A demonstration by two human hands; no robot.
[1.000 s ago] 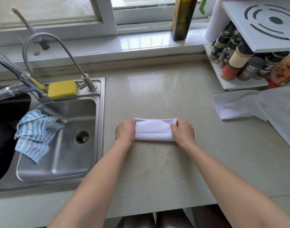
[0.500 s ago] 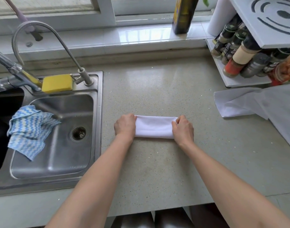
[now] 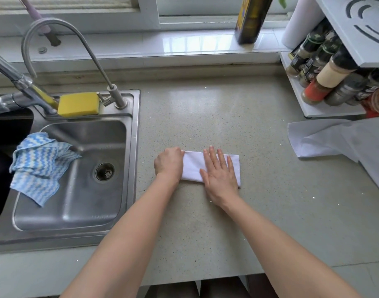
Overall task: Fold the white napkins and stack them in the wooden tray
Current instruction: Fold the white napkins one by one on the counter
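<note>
- Folding step: the right hand (image 3: 221, 179) lies flat, fingers straight, on the folded white napkin (image 3: 193, 168); the left hand (image 3: 168, 162), fingers curled, grips its end.
- Next likely needs another fold; no wooden tray shows.

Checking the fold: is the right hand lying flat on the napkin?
Yes, the right hand lies flat, fingers straight, on the napkin.

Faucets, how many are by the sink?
2. A tall curved faucet stands at the sink's back rim beside the yellow sponge. A second faucet comes in from the left edge, partly cut off.
</note>
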